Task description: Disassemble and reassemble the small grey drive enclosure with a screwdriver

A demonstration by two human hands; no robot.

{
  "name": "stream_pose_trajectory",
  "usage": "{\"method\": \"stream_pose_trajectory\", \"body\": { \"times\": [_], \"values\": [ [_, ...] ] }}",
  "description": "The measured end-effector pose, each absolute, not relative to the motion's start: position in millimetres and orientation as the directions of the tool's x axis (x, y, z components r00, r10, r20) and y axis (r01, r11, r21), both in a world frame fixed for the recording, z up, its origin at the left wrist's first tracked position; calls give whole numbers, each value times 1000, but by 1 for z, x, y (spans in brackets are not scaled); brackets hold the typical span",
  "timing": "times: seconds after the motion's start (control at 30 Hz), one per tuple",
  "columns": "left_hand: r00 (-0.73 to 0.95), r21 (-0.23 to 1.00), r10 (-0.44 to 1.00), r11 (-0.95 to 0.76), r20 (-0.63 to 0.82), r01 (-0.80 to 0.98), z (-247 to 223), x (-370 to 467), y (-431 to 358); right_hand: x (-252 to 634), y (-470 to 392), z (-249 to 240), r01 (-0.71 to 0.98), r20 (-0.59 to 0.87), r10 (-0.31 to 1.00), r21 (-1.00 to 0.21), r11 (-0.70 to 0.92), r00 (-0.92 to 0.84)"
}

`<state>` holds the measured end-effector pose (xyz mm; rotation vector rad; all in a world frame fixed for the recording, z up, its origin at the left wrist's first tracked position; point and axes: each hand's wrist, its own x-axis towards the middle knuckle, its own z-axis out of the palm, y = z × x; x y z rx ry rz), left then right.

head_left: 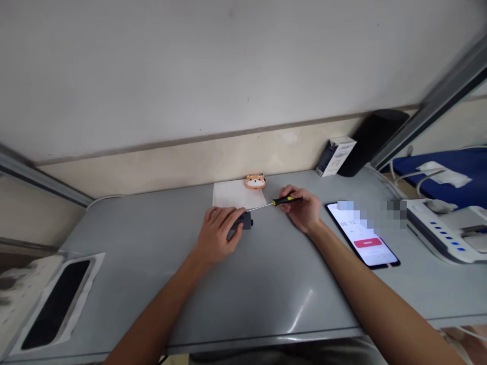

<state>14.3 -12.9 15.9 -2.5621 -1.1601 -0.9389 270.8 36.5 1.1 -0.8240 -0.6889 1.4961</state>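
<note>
A small dark box-shaped device (246,221) rests on the grey table, with my left hand (218,233) closed over its left part. The fingers hide much of it. My right hand (302,209) grips the black and yellow handle of a screwdriver (283,201). Its thin metal shaft points left, and the tip reaches the device's top edge near my left fingertips. Whether the tip touches a screw cannot be made out. Just behind the device lies a white sheet of paper (230,194), and an orange animal-face case (255,181) sits at its back right corner.
A lit phone (363,235) lies right of my right hand, beside a white power strip (443,230). At the back right stand a small box (335,156) and a black cylinder (373,142). Another dark phone (57,304) is at the left. A wall (171,170) bounds the grey table (144,243).
</note>
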Motion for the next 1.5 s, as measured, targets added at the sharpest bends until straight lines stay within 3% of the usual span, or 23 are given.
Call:
{"method": "stream_pose_trajectory", "body": {
  "times": [1.2, 1.5],
  "values": [
    [509, 146, 659, -678, 553, 720, 15, 13, -12, 270, 34, 1, -536, -91, 994, -837, -113, -67],
    [553, 64, 590, -716, 589, 695, 19, 13, -11, 270, 34, 2, -555, -104, 994, -825, -105, -33]
  ]
}}
